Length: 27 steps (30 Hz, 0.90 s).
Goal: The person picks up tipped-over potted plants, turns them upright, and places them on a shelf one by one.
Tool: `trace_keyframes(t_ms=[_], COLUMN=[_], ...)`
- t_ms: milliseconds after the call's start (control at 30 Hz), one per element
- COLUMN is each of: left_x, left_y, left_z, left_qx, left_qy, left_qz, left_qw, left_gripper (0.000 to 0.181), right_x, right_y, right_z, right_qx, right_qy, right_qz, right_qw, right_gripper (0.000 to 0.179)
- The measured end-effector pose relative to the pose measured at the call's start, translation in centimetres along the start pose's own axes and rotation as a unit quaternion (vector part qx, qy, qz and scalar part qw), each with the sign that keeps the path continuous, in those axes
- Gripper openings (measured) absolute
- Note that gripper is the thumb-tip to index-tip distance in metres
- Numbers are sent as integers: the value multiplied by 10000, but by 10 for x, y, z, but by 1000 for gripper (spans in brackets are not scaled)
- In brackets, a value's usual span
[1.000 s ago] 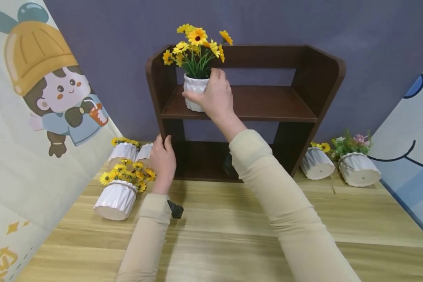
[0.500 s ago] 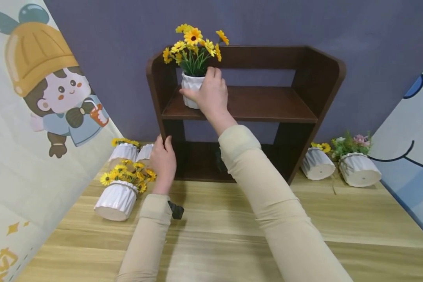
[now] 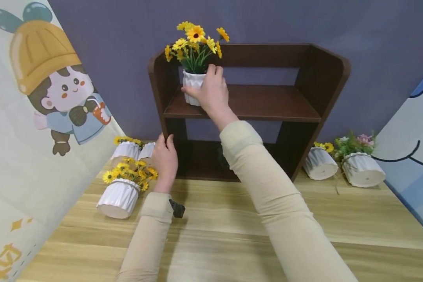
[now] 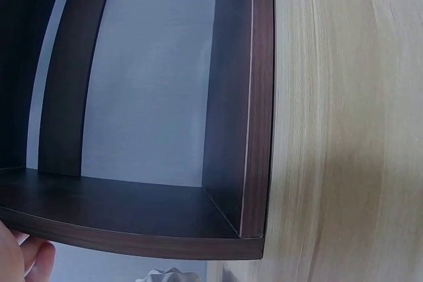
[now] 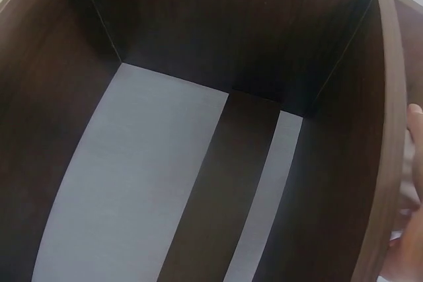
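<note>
- Right hand (image 3: 213,92): thumb and fingers spread round one white, ridged pot of yellow flowers (image 3: 194,80), apparently keeping it upright. Pot is at the upper tier's left end; base contact cannot be confirmed.
- Left hand (image 3: 164,160): curled round the left side panel of one dark-brown, two-tier wooden shelf (image 3: 271,102), probably steadying it.
- Pale wood-grain table (image 3: 211,239): three pleated white flowerpots (image 3: 119,199) left, two twine-and-flower-dressed white pots (image 3: 363,169) right, bases facing the person.
</note>
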<state>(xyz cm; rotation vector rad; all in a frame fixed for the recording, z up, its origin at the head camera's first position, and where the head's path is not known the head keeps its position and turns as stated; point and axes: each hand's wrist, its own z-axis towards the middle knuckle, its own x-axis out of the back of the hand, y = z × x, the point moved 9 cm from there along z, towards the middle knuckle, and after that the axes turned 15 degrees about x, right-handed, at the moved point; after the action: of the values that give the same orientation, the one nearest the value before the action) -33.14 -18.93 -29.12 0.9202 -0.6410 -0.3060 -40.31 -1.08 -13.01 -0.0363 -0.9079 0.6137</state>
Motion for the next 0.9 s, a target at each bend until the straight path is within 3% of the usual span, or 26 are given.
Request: trace_keyframes(t_ms=[467, 700, 900], left_x=[2, 1, 0], left_y=[-1, -3, -2], left_z=[0, -1, 0], left_qx=[-41, -8, -3], left_qy=[73, 8, -51], left_qz=[-49, -9, 49], left_qw=[10000, 10000, 10000], left_gripper=[31, 36, 37], right_x=[-4, -3, 5], right_y=[1, -2, -2], right_z=[-8, -15, -22], right_qx=[-104, -73, 174], right_qy=[-364, -681, -541], right_qz=[451, 341, 332], right_qw=[9983, 9971, 9978], right_gripper=[102, 100, 85])
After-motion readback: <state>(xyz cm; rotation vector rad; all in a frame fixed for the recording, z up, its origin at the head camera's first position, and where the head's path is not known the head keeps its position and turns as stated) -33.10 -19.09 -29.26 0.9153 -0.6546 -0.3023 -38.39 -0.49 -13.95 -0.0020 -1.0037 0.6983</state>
